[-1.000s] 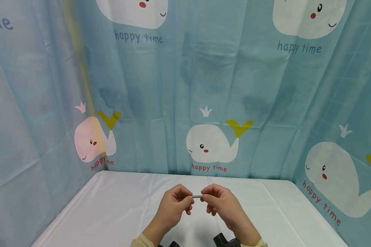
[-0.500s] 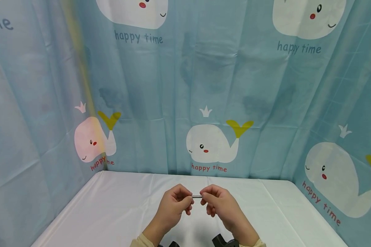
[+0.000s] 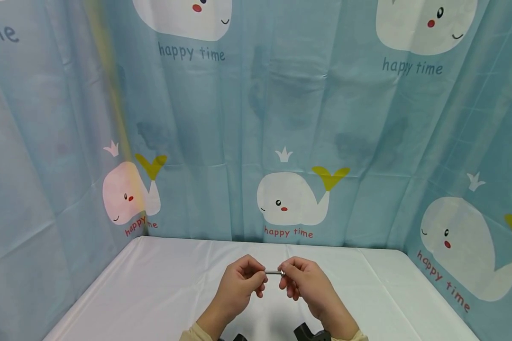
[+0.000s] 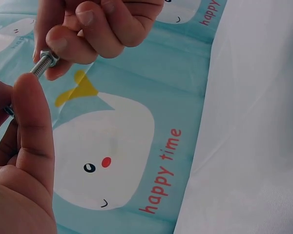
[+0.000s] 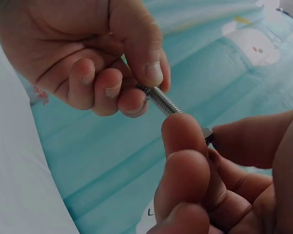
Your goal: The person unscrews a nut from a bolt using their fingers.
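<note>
A silver threaded bolt (image 3: 273,272) lies level between both hands, close over the white table. My left hand (image 3: 242,285) pinches its left end between thumb and fingers, which hide much of that end. My right hand (image 3: 308,285) holds a shiny hex nut (image 4: 49,57) at the other end of the bolt between thumb and fingertips. Bare thread shows between the hands in the left wrist view. In the right wrist view, the right thumb (image 5: 249,140) touches the side of the nut, and the fingers cover part of the thread.
A white cloth covers the table (image 3: 162,274). Around it hangs a blue curtain (image 3: 222,118) printed with white whales and "happy time". Black wrist mounts (image 3: 311,332) sit near the cream sleeves at the lower edge.
My right hand shifts slightly left, then back right, its fingers moving at the bolt's end, and the shiny nut now shows at its fingertips. The left hand keeps still.
</note>
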`<state>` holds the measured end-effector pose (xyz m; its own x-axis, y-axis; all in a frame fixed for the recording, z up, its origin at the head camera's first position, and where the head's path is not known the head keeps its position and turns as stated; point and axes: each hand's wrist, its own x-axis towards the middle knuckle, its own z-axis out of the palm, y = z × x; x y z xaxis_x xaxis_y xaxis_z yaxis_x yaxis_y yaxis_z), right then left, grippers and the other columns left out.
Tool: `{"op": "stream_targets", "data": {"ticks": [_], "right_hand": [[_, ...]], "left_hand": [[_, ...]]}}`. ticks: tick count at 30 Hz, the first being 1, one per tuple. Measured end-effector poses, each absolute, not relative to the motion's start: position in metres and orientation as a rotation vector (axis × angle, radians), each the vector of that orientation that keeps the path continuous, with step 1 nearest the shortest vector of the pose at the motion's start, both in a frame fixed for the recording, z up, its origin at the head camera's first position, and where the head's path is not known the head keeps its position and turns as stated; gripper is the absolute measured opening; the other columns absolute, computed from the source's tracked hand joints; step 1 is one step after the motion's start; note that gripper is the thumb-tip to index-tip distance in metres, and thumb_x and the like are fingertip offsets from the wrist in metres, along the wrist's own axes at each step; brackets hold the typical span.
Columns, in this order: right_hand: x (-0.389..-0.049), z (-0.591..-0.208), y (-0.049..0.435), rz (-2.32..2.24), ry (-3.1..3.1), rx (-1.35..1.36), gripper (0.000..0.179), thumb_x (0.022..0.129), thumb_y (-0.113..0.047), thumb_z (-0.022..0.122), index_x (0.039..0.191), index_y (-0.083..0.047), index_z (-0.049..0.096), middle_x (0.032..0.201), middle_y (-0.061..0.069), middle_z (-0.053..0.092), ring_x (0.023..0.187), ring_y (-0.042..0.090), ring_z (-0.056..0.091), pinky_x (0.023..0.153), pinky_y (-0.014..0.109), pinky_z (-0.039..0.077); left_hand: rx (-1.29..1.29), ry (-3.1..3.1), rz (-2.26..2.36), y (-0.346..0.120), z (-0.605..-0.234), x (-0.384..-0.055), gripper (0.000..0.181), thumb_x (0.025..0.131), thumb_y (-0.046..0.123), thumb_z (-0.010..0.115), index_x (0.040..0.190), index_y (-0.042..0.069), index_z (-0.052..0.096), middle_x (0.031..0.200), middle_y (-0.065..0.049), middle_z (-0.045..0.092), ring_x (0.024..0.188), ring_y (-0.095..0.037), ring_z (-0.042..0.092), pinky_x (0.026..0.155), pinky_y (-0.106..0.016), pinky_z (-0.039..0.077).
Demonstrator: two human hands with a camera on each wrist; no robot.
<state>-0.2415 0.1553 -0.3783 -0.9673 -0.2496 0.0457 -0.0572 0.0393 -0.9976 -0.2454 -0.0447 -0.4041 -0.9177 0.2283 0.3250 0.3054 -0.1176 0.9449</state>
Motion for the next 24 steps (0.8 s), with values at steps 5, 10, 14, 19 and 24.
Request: {"op": "stream_targets", "data": {"ticks": [5,10,14,19,24], "right_hand": [[-0.2406,-0.3756,0.1563,-2.087,2.155,-0.342,0.021,0.096,-0.018,0.065,0.105,0.001,0.065,0.085,0.014,0.067,0.057,0.017,0.053,0.051,0.025,0.045],[-0.2394,-0.3729,0.1559,-2.081,2.183,-0.348,0.017,0.092,-0.011,0.066,0.105,-0.001,0.065,0.093,0.017,0.068,0.06,0.019,0.053,0.053,0.026,0.046],[-0.239,-0.372,0.1556,-2.078,2.189,-0.352,0.02,0.091,-0.01,0.067,0.108,0.0,0.065,0.096,0.016,0.067,0.061,0.02,0.056,0.053,0.026,0.047],[-0.2391,-0.3718,0.1573,-2.048,2.157,-0.301,0.032,0.097,-0.026,0.064,0.114,0.0,0.065,0.094,0.015,0.07,0.057,0.018,0.059,0.051,0.025,0.047],[-0.2382,-0.3733,0.1594,-1.976,2.13,-0.276,0.053,0.097,-0.05,0.058,0.104,0.002,0.068,0.07,0.01,0.066,0.052,0.016,0.058,0.047,0.023,0.045]], "left_hand": [[-0.622,-2.048,-2.221,-0.0444,-0.4038,-0.2458,0.005,0.093,0.0,0.061,0.097,-0.002,0.063,0.082,-0.016,0.064,0.065,-0.018,0.059,0.06,-0.03,0.058],[-0.617,-2.056,-2.216,-0.0446,-0.4042,-0.246,0.004,0.093,0.0,0.062,0.096,-0.001,0.063,0.082,-0.016,0.064,0.065,-0.018,0.059,0.06,-0.03,0.058],[-0.617,-2.057,-2.213,-0.0449,-0.4047,-0.2463,0.004,0.093,0.001,0.063,0.097,-0.001,0.063,0.082,-0.017,0.064,0.066,-0.018,0.059,0.06,-0.03,0.058],[-0.616,-2.053,-2.223,-0.0445,-0.4051,-0.2462,0.004,0.093,0.001,0.063,0.097,-0.001,0.063,0.083,-0.017,0.065,0.065,-0.018,0.059,0.06,-0.03,0.058],[-0.628,-2.046,-2.234,-0.0432,-0.4058,-0.2466,0.003,0.093,-0.001,0.062,0.096,-0.001,0.063,0.082,-0.016,0.065,0.065,-0.018,0.059,0.06,-0.03,0.058]]}}
